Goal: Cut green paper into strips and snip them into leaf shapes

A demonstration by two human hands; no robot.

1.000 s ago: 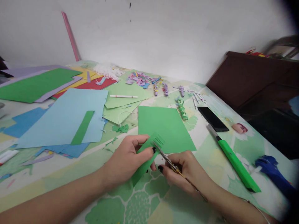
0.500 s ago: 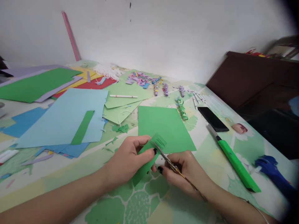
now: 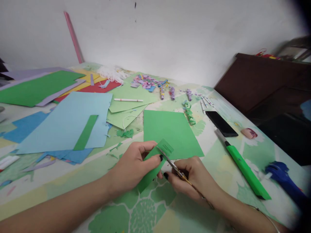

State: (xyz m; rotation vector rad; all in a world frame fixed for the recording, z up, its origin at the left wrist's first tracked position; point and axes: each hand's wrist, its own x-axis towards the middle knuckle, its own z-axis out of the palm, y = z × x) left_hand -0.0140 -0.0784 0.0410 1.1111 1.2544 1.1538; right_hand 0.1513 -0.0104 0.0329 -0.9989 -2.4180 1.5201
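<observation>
— At the front of the bench [image 3: 150, 213], seen from the head: what held?
— Left hand [image 3: 132, 168] pinched shut on a green paper strip [image 3: 152, 174], just above the bench; right hand [image 3: 194, 181] closed around scissors [image 3: 173, 165], blades at the strip's fringed end.
— Beyond?
— Green sheet [image 3: 170, 129] just behind; green cutter [image 3: 245, 170] and phone [image 3: 221, 123] rightward.

Soft, even indoor light, slightly dim, casts faint shadows. The view bows at its edges, the right corners darken to black, and fine detail is smeared.

No text, label, brand, number or sign can be read anywhere.
</observation>
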